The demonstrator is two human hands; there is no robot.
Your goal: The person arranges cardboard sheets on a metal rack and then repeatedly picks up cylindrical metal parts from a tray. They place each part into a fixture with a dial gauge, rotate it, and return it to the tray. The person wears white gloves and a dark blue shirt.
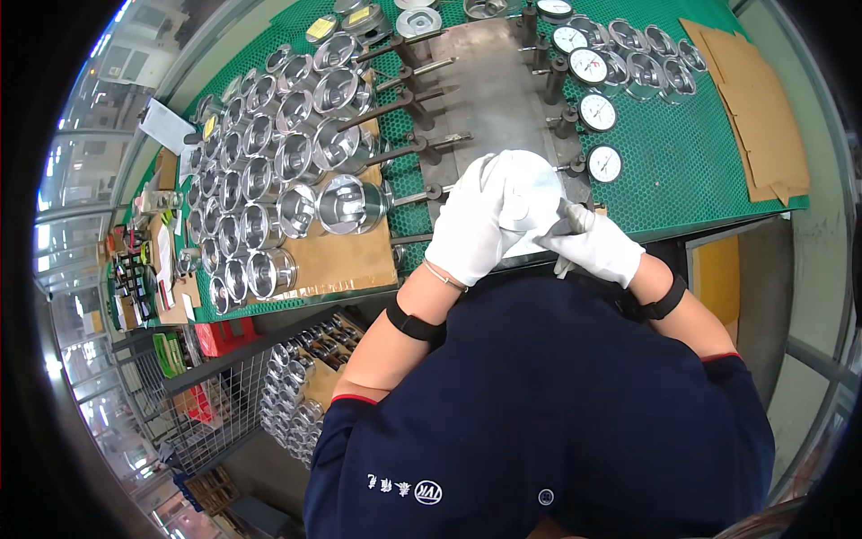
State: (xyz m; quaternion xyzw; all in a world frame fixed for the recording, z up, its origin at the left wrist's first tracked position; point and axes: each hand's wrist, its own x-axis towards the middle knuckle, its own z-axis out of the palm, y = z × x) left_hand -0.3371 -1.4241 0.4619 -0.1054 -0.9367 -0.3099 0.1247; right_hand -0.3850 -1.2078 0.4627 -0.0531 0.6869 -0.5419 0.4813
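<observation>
Gloved hands on a metal part, near edge of worktop (pixel 646 171).
Left hand (pixel 471 225) curled around the round metal part (pixel 530 193); right hand (pixel 597 242) closed, pinching its lower edge. Dial gauges (pixel 603 163) just beyond.

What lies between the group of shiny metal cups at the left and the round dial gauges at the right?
In the head view, a grey metal plate with dark pins lies between the metal cups and the dial gauges.

Part under left glove (pixel 471 229) mostly covered, only a grey edge shows beside right glove (pixel 597 242); grip unclear. Gauge (pixel 554 9) cut by top edge. Crate parts (pixel 296 395) below bench (pixel 718 153) too small to identify.
</observation>
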